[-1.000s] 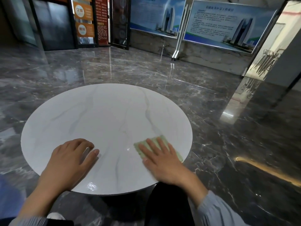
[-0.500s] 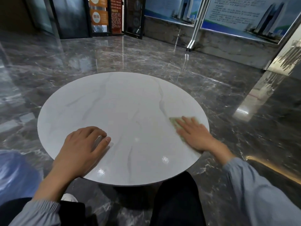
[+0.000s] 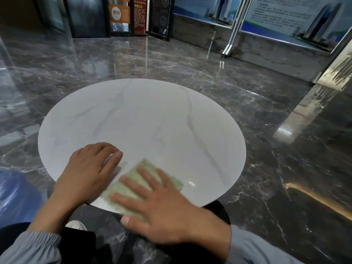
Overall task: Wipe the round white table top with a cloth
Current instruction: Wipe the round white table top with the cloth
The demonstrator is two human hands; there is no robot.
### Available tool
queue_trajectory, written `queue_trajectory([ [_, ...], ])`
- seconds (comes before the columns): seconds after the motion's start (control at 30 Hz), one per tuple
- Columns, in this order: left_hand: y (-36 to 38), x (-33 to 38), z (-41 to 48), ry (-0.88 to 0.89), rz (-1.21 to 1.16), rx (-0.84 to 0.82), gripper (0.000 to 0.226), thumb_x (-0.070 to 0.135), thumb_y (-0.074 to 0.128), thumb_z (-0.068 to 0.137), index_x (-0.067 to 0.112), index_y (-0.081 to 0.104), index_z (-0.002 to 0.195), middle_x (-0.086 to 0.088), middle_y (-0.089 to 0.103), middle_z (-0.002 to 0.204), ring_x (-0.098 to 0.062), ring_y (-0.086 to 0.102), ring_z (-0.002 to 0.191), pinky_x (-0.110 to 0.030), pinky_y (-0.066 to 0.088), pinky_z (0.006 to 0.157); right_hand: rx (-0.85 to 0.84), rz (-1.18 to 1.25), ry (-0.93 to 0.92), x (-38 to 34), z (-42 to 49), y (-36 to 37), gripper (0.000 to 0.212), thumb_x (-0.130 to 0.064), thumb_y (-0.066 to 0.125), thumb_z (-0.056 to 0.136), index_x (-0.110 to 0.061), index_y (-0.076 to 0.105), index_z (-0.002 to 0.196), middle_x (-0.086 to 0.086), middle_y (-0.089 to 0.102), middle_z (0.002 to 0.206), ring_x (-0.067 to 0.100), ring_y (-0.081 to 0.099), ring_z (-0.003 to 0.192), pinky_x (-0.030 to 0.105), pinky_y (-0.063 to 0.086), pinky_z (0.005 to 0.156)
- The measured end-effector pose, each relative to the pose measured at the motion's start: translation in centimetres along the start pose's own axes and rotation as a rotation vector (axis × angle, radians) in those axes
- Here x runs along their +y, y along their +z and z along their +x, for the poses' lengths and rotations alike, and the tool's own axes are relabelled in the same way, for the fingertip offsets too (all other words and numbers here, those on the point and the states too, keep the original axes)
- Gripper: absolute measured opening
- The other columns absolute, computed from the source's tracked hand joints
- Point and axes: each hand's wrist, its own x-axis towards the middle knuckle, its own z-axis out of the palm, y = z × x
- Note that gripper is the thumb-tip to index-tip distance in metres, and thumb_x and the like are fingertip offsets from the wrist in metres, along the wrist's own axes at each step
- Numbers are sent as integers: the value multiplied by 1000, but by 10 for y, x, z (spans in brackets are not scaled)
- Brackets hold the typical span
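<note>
Dark veined marble floor (image 3: 266,149) gleams underfoot, with a white shoe (image 3: 76,224) showing below the near rim of the round white counter (image 3: 152,121). At that near rim lies a pale green cloth (image 3: 131,185), and the right hand (image 3: 167,212) lies flat on it, fingers (image 3: 133,182) straight and spread, pressing it to the top and curling round nothing. Just beside the cloth, the left hand (image 3: 89,172) rests on the counter with bent fingertips touching the surface, grasping nothing. Both arms wear grey sleeves (image 3: 34,246).

Faint grey veins run across the counter's far half. Past it the floor mirrors the lights. Against the back wall stand dark glass doors (image 3: 87,16), an orange sign (image 3: 119,10) and a red panel (image 3: 140,14). To the right, beyond a slanting metal post (image 3: 233,25), blue-and-white boards (image 3: 297,18) picture towers. Their lines of writing are too small to read.
</note>
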Motion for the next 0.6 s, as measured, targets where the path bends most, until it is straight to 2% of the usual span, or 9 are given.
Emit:
queue_trajectory([
  [0.07,2,-5,0,46,35,-54,39,52,35,100,32,64,118,9,64,124,-28,60,118,-48,47,91,4,62,-53,-9,-5,0,52,-57,19,110,-55,8,161,-20,-10,172,18,-26,156,45,-28,119],
  [0.17,1,-7,2,-3,-5,-16,43,56,30,103,38,66,118,15,63,125,-21,58,122,-45,45,98,35,53,9,29,0,-9,51,-55,18,110,-56,9,160,-20,-4,173,14,-20,158,38,-18,122],
  [0.27,4,-6,4,4,-30,13,51,63,24,104,39,67,117,19,63,126,-17,57,124,-45,44,104,75,-3,213,118,7,-19,52,-71,-1,99,-66,-7,150,-15,1,174,18,-10,160,41,4,124],
  [0.33,3,-6,4,4,-38,10,52,63,23,104,39,68,116,18,63,125,-17,57,123,-44,44,104,90,-58,417,191,2,-27,54,-66,-1,102,-59,-14,153,-13,-2,174,22,-9,160,53,14,125],
  [0.4,3,-6,5,14,-23,19,53,62,22,105,37,68,115,17,64,124,-18,59,121,-43,45,102,89,-33,672,261,-9,-35,56,-53,12,109,-48,-5,162,-12,-6,174,25,-9,160,59,13,124],
  [0.47,4,-5,5,17,-28,35,54,62,22,105,36,68,113,17,65,121,-19,60,119,-43,45,100,102,29,866,310,-17,-43,65,-64,3,99,-49,2,163,-15,-4,173,21,-7,161,59,7,125],
  [0.53,3,-3,6,3,-72,56,52,62,24,104,35,67,111,20,61,116,-18,59,117,-44,45,100,129,39,931,340,-12,-45,86,-77,-13,80,-52,2,161,-18,-5,173,20,-8,160,61,3,125],
  [0.57,3,-1,5,-3,-94,73,50,62,25,104,35,66,111,21,59,114,-17,58,116,-44,44,100,135,37,929,338,-3,-46,90,-81,-18,77,-53,1,160,-20,-6,172,23,-9,160,63,0,124],
  [0.6,4,0,5,-11,-116,99,49,62,27,103,34,65,112,21,57,115,-17,57,117,-44,44,101,119,44,921,323,9,-49,84,-81,-16,83,-53,1,160,-21,-8,172,26,-10,160,64,-3,124],
])
